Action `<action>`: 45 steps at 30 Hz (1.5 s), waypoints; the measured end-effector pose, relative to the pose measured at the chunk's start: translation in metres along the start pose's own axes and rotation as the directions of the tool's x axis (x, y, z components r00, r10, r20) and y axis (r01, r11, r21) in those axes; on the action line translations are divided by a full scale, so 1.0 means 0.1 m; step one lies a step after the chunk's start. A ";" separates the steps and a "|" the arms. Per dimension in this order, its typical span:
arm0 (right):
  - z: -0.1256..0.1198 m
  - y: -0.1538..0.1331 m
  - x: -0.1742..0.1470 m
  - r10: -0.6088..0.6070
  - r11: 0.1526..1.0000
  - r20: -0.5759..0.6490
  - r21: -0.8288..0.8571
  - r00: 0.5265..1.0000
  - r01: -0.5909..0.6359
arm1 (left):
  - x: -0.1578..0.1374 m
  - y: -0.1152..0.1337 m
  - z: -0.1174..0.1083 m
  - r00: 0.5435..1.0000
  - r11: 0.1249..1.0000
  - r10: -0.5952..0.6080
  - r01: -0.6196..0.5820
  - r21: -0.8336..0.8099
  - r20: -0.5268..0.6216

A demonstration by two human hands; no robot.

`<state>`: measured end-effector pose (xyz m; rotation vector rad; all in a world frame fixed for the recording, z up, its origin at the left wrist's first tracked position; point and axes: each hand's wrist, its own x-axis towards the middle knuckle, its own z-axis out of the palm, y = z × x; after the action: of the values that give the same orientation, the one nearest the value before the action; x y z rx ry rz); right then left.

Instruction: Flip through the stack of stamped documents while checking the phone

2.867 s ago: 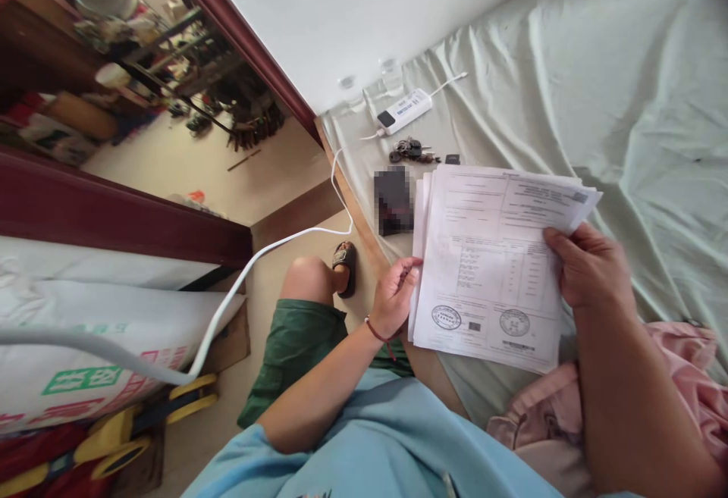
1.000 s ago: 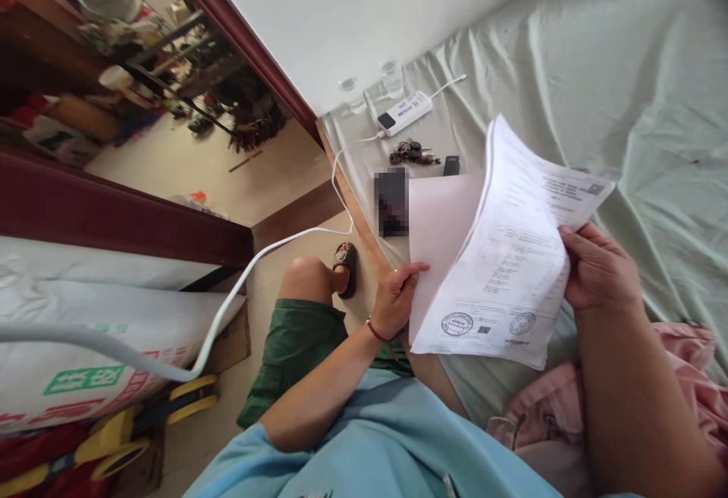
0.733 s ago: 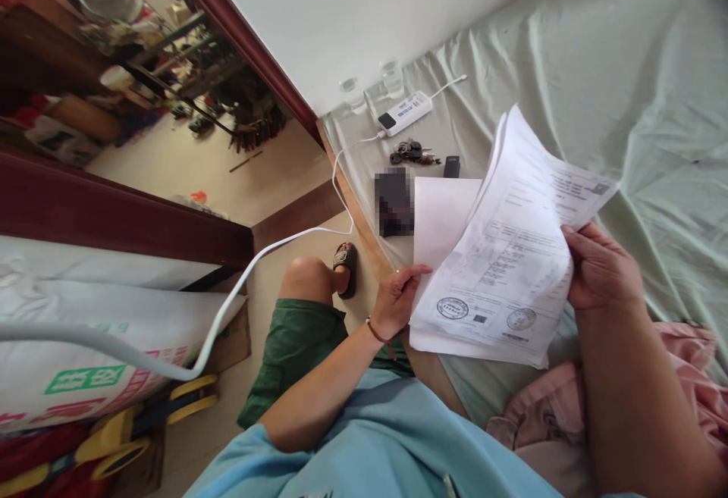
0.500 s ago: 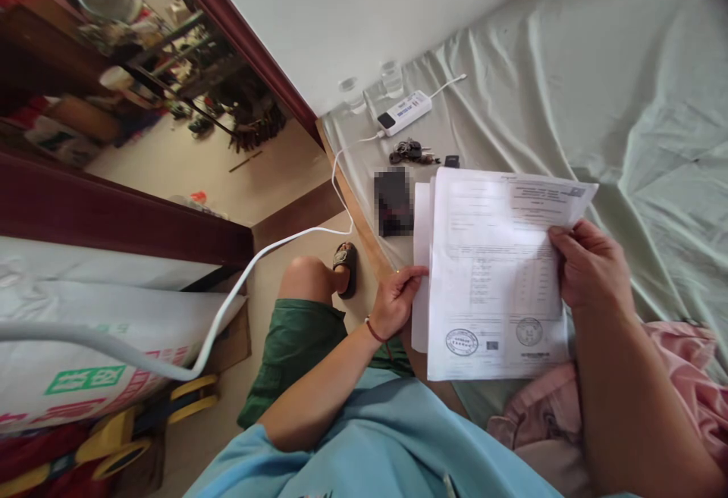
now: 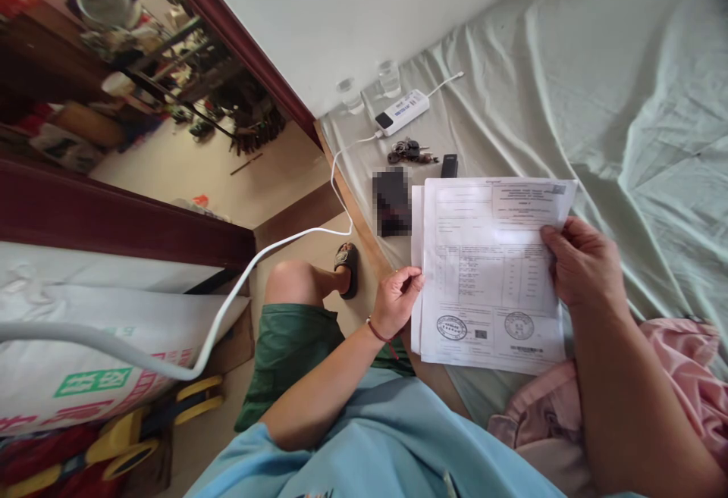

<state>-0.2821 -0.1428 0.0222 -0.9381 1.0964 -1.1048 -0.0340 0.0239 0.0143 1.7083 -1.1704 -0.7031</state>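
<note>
A stack of printed papers (image 5: 478, 255) is held above the cloth-covered surface, its top sheet bearing a table of text and two round stamps. My right hand (image 5: 588, 263) grips the stack at its right edge, thumb on top, the other fingers mostly behind. At the left edge, my left hand (image 5: 393, 302) is closed in a pinch on the paper's side. Sheets underneath stick out a little to the left. Just past the top edge lies a small black device (image 5: 449, 165), partly covered by the papers. A pixelated dark item (image 5: 391, 202) lies left of it.
Keys (image 5: 410, 151) and a white power bank (image 5: 403, 113) with a white cable (image 5: 273, 244) lie on the pale green cloth (image 5: 626, 104). Two clear cups (image 5: 389, 79) stand by the wall. Pink fabric (image 5: 676, 361) is at the right; a white sack (image 5: 114, 346) is at the left.
The papers have moved slightly left and their top edge has dropped nearer to me, uncovering more of the black device. Both hands still hold the stack.
</note>
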 end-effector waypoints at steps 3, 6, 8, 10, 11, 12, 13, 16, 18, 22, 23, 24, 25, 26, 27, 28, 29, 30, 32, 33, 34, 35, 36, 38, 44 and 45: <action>0.00 -0.02 -0.01 -0.011 0.999 -0.012 -0.053 1.000 0.010 | 0.01 -0.03 0.01 1.000 1.000 -0.017 0.017 -0.013 -0.020; -0.01 -0.04 -0.02 -0.044 0.996 -0.047 -0.076 0.998 0.040 | 0.00 -0.04 0.03 0.998 0.998 -0.060 0.059 -0.034 -0.024; -0.01 -0.05 -0.02 -0.058 0.995 -0.075 -0.080 0.995 0.052 | 0.00 -0.04 0.03 0.996 0.996 -0.084 0.083 -0.042 -0.017; 0.00 -0.06 -0.02 -0.056 0.994 -0.099 -0.095 0.994 0.046 | 0.00 -0.03 0.02 0.996 0.995 -0.088 0.088 -0.039 -0.007; 0.00 -0.06 -0.02 -0.051 0.994 -0.106 -0.105 0.993 0.040 | 0.00 -0.02 0.02 0.997 0.996 -0.083 0.083 -0.035 -0.002; 0.00 -0.06 -0.02 -0.046 0.993 -0.109 -0.111 0.993 0.034 | 0.00 -0.02 0.02 0.997 0.997 -0.073 0.072 -0.032 0.000; 0.01 -0.06 -0.02 -0.044 0.993 -0.110 -0.112 0.993 0.031 | 0.00 -0.01 0.01 0.998 0.998 -0.058 0.058 -0.029 0.001; 0.01 -0.04 0.00 -0.052 0.993 -0.111 -0.111 0.992 0.040 | 0.00 0.00 0.01 1.000 1.000 -0.007 0.006 -0.029 -0.013; 0.00 -0.02 0.01 -0.083 0.989 -0.117 -0.134 0.990 0.067 | 0.00 0.01 0.02 1.000 0.999 0.010 -0.010 -0.033 -0.014; -0.03 0.02 0.04 -0.131 0.973 -0.103 -0.206 0.986 0.108 | -0.01 0.00 0.02 1.000 0.999 -0.013 0.013 -0.029 0.012; -0.03 0.03 0.04 -0.136 0.970 -0.100 -0.214 0.986 0.113 | -0.01 0.00 0.01 1.000 1.000 -0.018 0.018 -0.024 0.020; -0.03 0.03 0.04 -0.140 0.968 -0.099 -0.222 0.985 0.115 | -0.01 -0.01 0.01 0.999 1.000 -0.021 0.021 -0.016 0.030; -0.03 0.03 0.04 -0.143 0.967 -0.100 -0.227 0.985 0.117 | -0.01 -0.01 0.01 0.999 1.000 -0.021 0.022 -0.007 0.040; -0.02 0.02 0.03 -0.143 0.966 -0.100 -0.228 0.985 0.117 | 0.00 -0.01 0.00 0.999 1.000 -0.021 0.021 0.000 0.047; -0.01 0.01 0.03 -0.141 0.968 -0.099 -0.225 0.985 0.116 | 0.00 -0.01 0.00 0.999 1.000 -0.020 0.020 0.001 0.049; 0.00 0.00 0.02 -0.135 0.970 -0.097 -0.217 0.986 0.112 | 0.00 -0.01 0.00 0.999 1.000 -0.021 0.021 -0.005 0.045; 0.01 -0.01 0.01 -0.128 0.973 -0.095 -0.204 0.987 0.107 | 0.00 0.00 0.00 0.999 1.000 -0.022 0.023 -0.020 0.040; 0.02 -0.02 0.01 -0.120 0.977 -0.093 -0.187 0.988 0.101 | 0.00 0.01 0.00 0.999 0.999 -0.025 0.026 -0.042 0.036; 0.04 -0.04 0.00 -0.106 0.982 -0.093 -0.164 0.990 0.090 | 0.00 0.03 0.01 0.999 0.996 -0.033 0.036 -0.080 0.034; 0.05 -0.04 -0.01 -0.104 0.983 -0.094 -0.160 0.990 0.088 | 0.00 0.04 0.01 0.999 0.995 -0.037 0.040 -0.091 0.035; 0.05 -0.04 -0.01 -0.105 0.983 -0.094 -0.157 0.990 0.090 | -0.01 0.05 0.01 0.999 0.995 -0.036 0.040 -0.093 0.036; 0.05 -0.04 -0.01 -0.107 0.983 -0.090 -0.156 0.990 0.092 | -0.01 0.05 0.01 0.999 0.995 -0.033 0.036 -0.090 0.036; 0.05 -0.04 -0.01 -0.108 0.983 -0.086 -0.156 0.990 0.094 | -0.01 0.05 0.02 0.999 0.996 -0.027 0.029 -0.084 0.034; 0.05 -0.04 -0.01 -0.103 0.985 -0.082 -0.149 0.991 0.090 | -0.01 0.05 0.02 1.000 0.997 -0.010 0.012 -0.072 0.024; 0.02 -0.02 0.00 -0.062 0.981 -0.125 -0.191 0.990 0.037 | -0.01 0.01 0.04 1.000 0.996 -0.021 0.020 -0.091 -0.011; 0.01 -0.01 0.00 -0.071 0.976 -0.141 -0.212 0.987 0.040 | -0.01 0.00 0.04 1.000 0.994 -0.027 0.026 -0.102 -0.014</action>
<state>-0.2813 -0.1435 0.0237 -1.0702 1.3345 -1.1346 -0.0377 0.0239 0.0129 1.6437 -1.0846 -0.7517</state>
